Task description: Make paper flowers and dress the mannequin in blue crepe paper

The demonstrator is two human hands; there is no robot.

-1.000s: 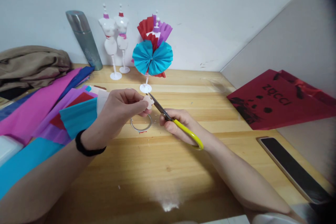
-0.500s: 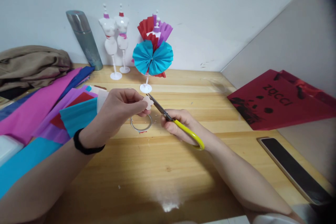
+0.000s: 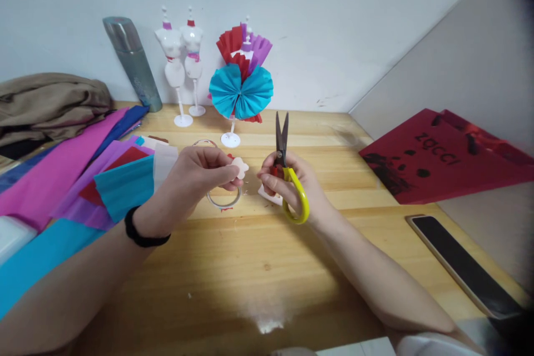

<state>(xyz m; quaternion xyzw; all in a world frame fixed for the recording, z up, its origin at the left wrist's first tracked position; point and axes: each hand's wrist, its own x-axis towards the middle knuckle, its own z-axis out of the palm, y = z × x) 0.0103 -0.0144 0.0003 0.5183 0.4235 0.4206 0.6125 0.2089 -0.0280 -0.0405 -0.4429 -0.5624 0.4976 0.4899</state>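
Observation:
Between the thumb and fingers of my left hand (image 3: 208,169) is a small pale pink paper flower (image 3: 240,168) with rounded petals. My right hand (image 3: 292,181) grips yellow-handled scissors (image 3: 283,144), whose dark blades point upward and stand slightly apart, clear of the flower. A roll of tape (image 3: 225,206) lies on the table under my left fingers, partly covered by them. Beneath my right hand a pale piece of paper (image 3: 269,194) shows in part. Straight ahead stands a small dress form (image 3: 231,139) dressed in red and purple pleated paper with a blue pleated paper bow (image 3: 241,92).
Two bare white dress forms (image 3: 174,72) and a grey flask (image 3: 136,64) stand by the wall. Coloured paper sheets (image 3: 125,183) and a brown cloth (image 3: 54,103) lie at left. On the right are a red paper bag (image 3: 438,161) and a phone (image 3: 459,261).
My right hand has drawn the scissors away from the flower and turned their blades upward, now parted. My left hand has shifted slightly right, with the flower turned to show its whole outline.

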